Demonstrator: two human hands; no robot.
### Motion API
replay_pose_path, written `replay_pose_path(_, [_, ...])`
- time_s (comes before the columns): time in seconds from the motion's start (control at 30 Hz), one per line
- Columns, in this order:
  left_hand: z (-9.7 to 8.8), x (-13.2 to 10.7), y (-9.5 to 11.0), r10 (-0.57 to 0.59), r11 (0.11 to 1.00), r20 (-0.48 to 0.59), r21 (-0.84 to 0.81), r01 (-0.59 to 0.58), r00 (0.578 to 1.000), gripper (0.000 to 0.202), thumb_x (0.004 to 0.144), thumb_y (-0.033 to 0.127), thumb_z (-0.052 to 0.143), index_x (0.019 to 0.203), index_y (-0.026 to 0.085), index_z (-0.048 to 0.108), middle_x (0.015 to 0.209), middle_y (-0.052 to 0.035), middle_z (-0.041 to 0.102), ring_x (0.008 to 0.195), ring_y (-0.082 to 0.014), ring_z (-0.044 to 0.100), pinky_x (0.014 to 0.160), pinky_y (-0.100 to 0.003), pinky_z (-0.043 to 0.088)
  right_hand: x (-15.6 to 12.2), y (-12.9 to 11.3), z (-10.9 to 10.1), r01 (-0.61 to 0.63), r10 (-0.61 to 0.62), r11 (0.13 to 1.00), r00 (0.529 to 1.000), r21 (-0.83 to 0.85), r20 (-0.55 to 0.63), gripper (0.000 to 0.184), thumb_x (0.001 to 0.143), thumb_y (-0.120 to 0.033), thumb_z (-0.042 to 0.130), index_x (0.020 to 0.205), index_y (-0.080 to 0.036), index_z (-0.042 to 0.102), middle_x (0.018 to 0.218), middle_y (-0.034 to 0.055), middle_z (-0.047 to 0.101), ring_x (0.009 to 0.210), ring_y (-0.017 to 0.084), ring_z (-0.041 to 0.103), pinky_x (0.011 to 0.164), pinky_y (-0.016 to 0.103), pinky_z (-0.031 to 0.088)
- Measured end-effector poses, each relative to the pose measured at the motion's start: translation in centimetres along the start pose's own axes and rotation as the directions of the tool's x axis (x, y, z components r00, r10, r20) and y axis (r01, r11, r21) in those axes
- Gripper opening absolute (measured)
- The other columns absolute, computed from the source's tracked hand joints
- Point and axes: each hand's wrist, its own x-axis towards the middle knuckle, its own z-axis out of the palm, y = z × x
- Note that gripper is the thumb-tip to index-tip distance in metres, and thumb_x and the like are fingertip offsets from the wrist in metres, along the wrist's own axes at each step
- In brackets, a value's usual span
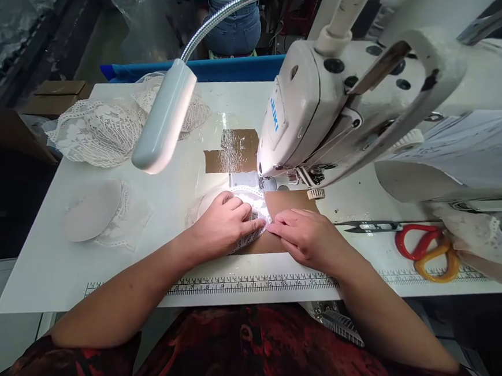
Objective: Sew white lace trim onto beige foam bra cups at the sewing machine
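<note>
A piece of white lace (252,201) lies on the white sewing table (57,267) just in front of the needle of a white sewing machine (310,114). My left hand (225,223) rests on the lace with curled fingers pressing it flat. My right hand (307,236) sits beside it on a brown taped patch (289,201), its fingertips pinching the lace's near edge. The two hands nearly touch at the fingertips.
A gooseneck lamp (163,116) hangs over the table's middle. A heap of lace (99,130) lies at the back left, a padded cup piece (94,212) at the left. Thread snips (369,227) and red and yellow scissor handles (427,252) lie at the right. A ruler strip (250,282) runs along the front edge. Another person stands beyond the table.
</note>
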Motion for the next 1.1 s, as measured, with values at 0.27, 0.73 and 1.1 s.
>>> replay_pose_path(0.27, [-0.1,0.1,0.1,0.010,1.000,-0.020,0.009,-0.010,1.000,0.033,0.093,0.019,0.043,0.120,0.025,0.059,0.079,-0.0048,0.057,0.071,-0.0167,0.047,0.084,-0.041,0.035,0.0,0.0,0.0,-0.010,0.009,1.000,1.000,0.016,0.010,0.024,0.082,-0.009,0.045,0.089,-0.020,0.064,0.076,0.0027,0.058,0.071,0.015,0.045,0.063,0.027,0.031])
replay_pose_path(0.73, [0.1,0.2,0.2,-0.006,0.999,-0.040,-0.041,0.004,0.999,0.034,0.091,0.018,0.045,0.122,0.025,0.059,0.093,-0.0089,0.060,0.085,-0.0210,0.052,0.086,-0.043,0.038,-0.1,-0.1,0.4,-0.135,0.143,0.988,0.982,0.073,-0.122,0.032,0.081,-0.007,0.044,0.096,-0.021,0.069,0.081,0.0022,0.066,0.074,0.014,0.055,0.065,0.026,0.037])
replay_pose_path(1.1, [0.3,0.3,0.1,-0.016,1.000,-0.041,-0.018,0.016,0.999,0.042,0.087,0.016,0.044,0.127,0.010,0.052,0.131,-0.0149,0.053,0.092,-0.0247,0.056,0.077,-0.039,0.048,0.2,-0.2,1.0,-0.089,0.084,0.995,0.991,-0.046,-0.107,0.025,0.082,-0.010,0.046,0.092,-0.019,0.068,0.077,0.0032,0.062,0.070,0.015,0.049,0.065,0.027,0.035])
